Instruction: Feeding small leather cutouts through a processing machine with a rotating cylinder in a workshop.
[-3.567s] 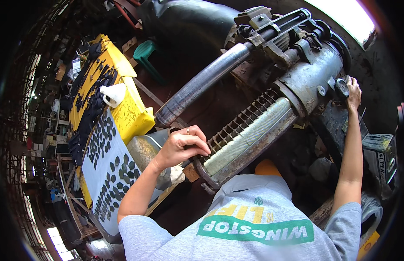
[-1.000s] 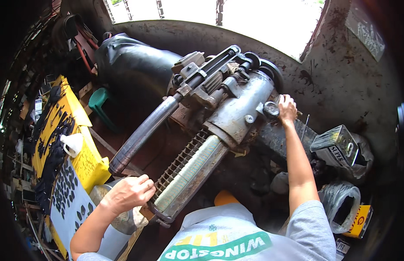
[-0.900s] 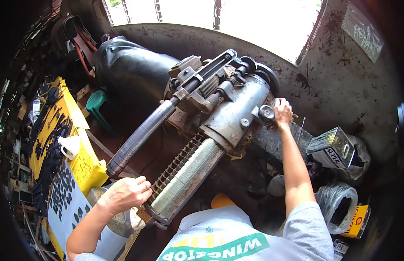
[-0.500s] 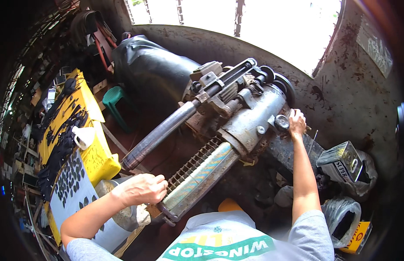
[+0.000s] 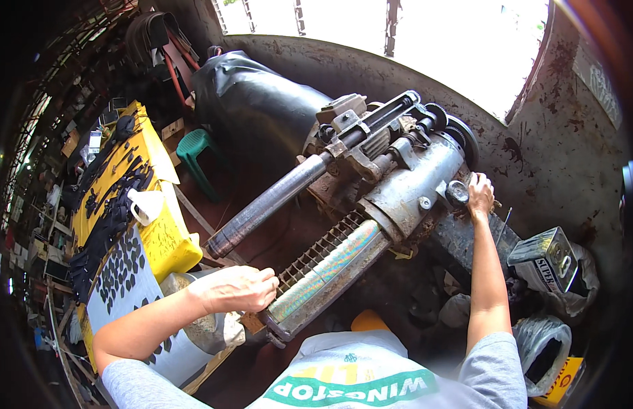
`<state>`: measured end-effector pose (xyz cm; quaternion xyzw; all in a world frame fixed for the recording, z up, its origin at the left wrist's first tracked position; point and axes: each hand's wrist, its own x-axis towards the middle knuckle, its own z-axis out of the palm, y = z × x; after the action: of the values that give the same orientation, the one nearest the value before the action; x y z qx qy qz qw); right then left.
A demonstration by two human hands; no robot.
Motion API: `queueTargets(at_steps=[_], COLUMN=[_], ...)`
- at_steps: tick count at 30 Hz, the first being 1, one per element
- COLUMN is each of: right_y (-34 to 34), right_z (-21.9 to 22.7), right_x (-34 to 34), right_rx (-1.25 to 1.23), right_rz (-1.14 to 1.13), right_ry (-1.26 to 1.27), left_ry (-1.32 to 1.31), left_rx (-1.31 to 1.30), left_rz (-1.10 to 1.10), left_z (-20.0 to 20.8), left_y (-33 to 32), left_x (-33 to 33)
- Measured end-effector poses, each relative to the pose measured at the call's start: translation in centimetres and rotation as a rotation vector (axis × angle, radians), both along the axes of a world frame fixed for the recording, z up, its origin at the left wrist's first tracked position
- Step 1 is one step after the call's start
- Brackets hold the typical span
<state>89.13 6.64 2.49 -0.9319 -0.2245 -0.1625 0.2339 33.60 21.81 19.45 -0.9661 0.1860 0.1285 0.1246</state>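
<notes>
An old metal machine (image 5: 420, 184) with a thick grey cylinder stands ahead of me. A long bed (image 5: 330, 269) reaches from it toward me, with a coiled, spring-like strip (image 5: 320, 247) along its left side. My left hand (image 5: 245, 290) is closed at the near end of this strip; its curled fingers hide whatever they hold. At the machine's right side, beside a dark round knob (image 5: 457, 193), my right hand (image 5: 478, 196) has its fingers wrapped over a part I cannot make out. A smooth metal roller (image 5: 268, 201) runs parallel to the bed on its left.
On the left, a yellow-covered table (image 5: 170, 238) bears dark pieces and a white jug (image 5: 146, 206). A green stool (image 5: 197, 160) and a black-covered bulk (image 5: 262, 95) stand behind. Right of me are a square tin (image 5: 545, 262) and a plastic bag (image 5: 545, 341).
My view has turned a little, so everything sits slightly farther right. Both hands keep their places against the machine. The shimmer on the bed has changed from diagonal stripes to smoother coloured bands.
</notes>
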Motion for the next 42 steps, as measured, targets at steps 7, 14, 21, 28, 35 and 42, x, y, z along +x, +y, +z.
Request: queueTargets(at_steps=[7,14,21,28,35,42], right_y=[0.1,-0.1,-0.2,-0.1,0.2,0.0], right_z=[0.4,-0.3,-1.1,-1.0,0.7,0.4], right_x=[-0.2,0.5,1.4,1.4,-0.3,0.0], right_rx=[0.030,-0.034,-0.051,-0.046,0.011,-0.044], right_rz=[0.007,0.033,0.044,0.066,0.025,0.039], right_ry=[0.036,-0.013,-0.045,-0.066,0.021,-0.021], left_ry=[-0.082,-0.270,-0.169,-0.076,-0.028,0.003], left_rx=[-0.038,-0.056,-0.040,0.049,0.067,0.076], left_rz=[0.001,0.017,0.007,0.021,0.045,0.049], left_z=[-0.1,-0.7,0.1,0.7,0.6,1.4], left_y=[0.3,0.0,-0.4,-1.6,-1.9,-2.5], left_x=[-0.9,-1.7,-0.5,1.0,1.5,2.4])
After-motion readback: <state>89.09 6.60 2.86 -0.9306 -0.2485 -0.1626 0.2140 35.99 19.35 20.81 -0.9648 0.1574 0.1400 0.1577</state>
